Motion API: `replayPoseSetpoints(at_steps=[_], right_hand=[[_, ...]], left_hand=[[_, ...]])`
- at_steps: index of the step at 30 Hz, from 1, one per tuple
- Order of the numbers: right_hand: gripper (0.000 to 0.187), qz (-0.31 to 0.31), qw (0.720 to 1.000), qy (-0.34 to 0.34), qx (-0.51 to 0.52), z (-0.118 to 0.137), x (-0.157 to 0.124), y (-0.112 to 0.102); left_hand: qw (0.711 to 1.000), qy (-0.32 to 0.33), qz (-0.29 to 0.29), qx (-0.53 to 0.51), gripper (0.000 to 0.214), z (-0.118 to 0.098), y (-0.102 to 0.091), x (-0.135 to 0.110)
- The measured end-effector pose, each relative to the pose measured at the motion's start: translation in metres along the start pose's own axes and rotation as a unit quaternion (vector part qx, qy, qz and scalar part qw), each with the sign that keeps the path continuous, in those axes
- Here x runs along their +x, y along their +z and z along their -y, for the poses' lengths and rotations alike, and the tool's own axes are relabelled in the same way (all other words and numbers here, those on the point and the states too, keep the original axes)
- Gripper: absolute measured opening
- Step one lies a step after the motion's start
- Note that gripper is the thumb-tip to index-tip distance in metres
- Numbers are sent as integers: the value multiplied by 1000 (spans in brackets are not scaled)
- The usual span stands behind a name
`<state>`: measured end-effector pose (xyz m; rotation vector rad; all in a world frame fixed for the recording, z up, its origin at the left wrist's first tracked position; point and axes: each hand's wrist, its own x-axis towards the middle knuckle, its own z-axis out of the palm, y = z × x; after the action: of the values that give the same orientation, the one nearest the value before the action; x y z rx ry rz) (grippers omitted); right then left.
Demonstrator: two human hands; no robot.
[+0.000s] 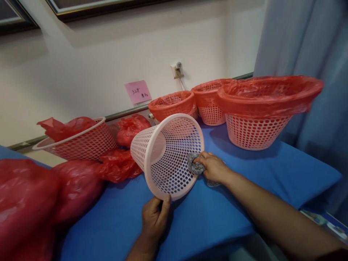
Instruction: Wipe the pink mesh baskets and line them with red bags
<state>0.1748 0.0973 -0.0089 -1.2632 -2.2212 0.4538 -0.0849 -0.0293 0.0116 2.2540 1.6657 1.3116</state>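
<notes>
A pink perforated plastic wastebasket [141,145] lies tipped on its side, its mouth turned toward me. My left hand [156,215] grips the lower rim, thumb on the near side and fingers hidden beneath. In my right hand [213,166] is a grey speckled cloth [196,164], bunched under the fingers and pressed at the right edge of the mouth. Part of the cloth hangs below that hand. No liner shows inside this wastebasket.
Wastebaskets lined with red bags [257,132] stand at the back right. Another pink basket [81,145] holding red plastic leans at left, near filled red bags [24,199]. A blue cloth [190,228] covers the table. A pink note [138,91] and a socket [178,70] are on the wall.
</notes>
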Motion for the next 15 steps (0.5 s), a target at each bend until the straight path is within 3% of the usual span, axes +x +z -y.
replayPoseSetpoints(at_steps=[3, 5, 8, 12, 15], right_hand=[[54, -54, 998, 37, -11, -3, 7, -3], [53, -132, 988, 83, -15, -7, 22, -19], [54, -244, 964, 101, 23, -3, 52, -54], [48, -333, 931, 40, 143, 36, 83, -85], [51, -316, 920, -79, 217, 84, 76, -79]], left_hand=[[999, 38, -22, 6, 35, 0, -1, 2], [997, 66, -29, 10, 36, 0, -1, 4], [995, 92, -29, 10, 36, 0, -1, 6], [994, 103, -31, 15, 36, 1, -1, 8], [995, 90, -21, 25, 38, 5, -2, 6]])
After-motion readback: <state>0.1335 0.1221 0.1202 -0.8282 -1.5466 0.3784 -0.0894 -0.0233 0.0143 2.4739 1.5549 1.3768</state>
